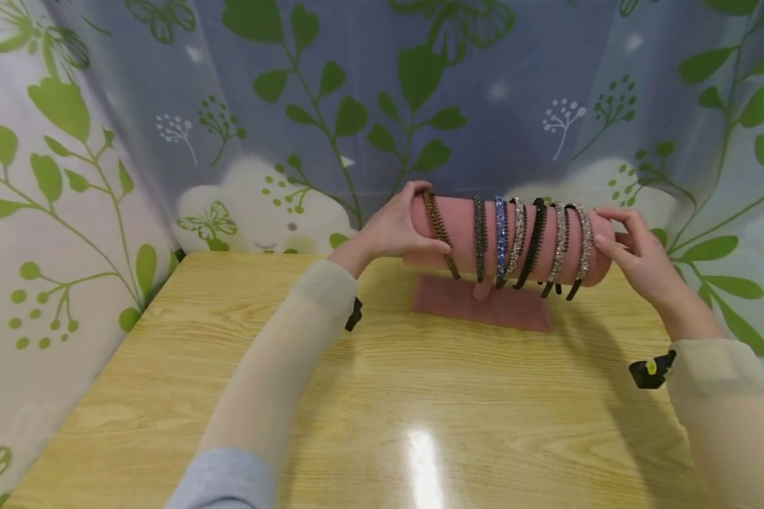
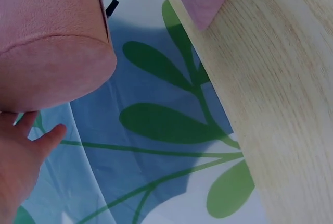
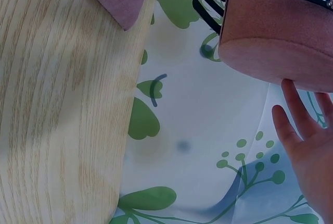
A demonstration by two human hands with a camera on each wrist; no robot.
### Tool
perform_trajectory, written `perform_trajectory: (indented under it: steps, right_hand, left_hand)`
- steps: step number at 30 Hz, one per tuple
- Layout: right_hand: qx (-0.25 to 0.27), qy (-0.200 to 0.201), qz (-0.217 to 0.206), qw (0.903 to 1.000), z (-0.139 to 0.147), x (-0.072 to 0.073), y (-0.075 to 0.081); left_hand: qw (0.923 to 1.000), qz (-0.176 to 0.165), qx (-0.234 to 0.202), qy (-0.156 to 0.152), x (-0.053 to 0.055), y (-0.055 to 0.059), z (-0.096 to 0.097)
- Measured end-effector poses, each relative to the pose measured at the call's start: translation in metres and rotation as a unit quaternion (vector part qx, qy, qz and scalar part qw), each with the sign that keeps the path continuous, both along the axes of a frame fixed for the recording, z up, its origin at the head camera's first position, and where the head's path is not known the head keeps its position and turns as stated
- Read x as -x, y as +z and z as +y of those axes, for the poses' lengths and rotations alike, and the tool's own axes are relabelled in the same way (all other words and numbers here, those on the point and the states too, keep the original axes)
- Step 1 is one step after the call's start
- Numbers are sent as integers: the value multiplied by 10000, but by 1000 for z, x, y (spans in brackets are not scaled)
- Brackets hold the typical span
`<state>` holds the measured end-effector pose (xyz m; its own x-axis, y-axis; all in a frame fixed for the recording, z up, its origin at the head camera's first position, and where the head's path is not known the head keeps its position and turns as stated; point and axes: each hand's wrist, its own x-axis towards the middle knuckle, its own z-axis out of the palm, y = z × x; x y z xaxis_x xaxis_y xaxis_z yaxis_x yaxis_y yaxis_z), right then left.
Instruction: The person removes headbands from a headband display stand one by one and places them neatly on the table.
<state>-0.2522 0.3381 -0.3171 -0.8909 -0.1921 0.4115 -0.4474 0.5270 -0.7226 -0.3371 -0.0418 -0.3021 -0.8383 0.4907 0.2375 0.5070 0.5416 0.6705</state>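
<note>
A pink padded roll point(image 1: 461, 226) on a flat pink base point(image 1: 484, 304) carries several headbands side by side. My left hand point(image 1: 391, 230) is at the roll's left end, beside a gold headband point(image 1: 442, 233) that sits at a slant. Its thumb stands apart from the fingers in the left wrist view; whether it touches the headband I cannot tell. My right hand point(image 1: 643, 258) reaches the roll's right end, fingers extended, near a silver glittery headband point(image 1: 584, 244). In the right wrist view one fingertip meets the edge of the round end face.
The stand is on a light wooden table point(image 1: 471, 396) near its back edge. A curtain point(image 1: 356, 92) printed with leaves and butterflies hangs behind and around it. Between the outer headbands sit a blue headband point(image 1: 501, 237) and a black headband point(image 1: 536, 240).
</note>
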Motion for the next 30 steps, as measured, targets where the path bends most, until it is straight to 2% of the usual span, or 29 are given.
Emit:
perform_trajectory:
  steps: [6, 13, 19, 25, 30]
  right_hand:
    - [55, 34, 13, 10000, -1, 1, -1]
    - [62, 43, -18, 10000, -3, -1, -1]
    - [58, -43, -67, 10000, 0, -2, 0]
    - [-21, -139, -85, 9999, 2, -2, 0]
    - [-36, -98, -3, 9999, 0, 0, -2]
  left_hand:
    - [9997, 17, -225, -106, 2, -3, -7]
    - [9985, -280, -469, -78, -1, -6, -20]
    - [9963, -347, -784, -107, 2, -8, -26]
    - [9885, -646, -1358, -136, 2, -16, -29]
    - [9804, -740, -1824, -121, 0, -27, -33]
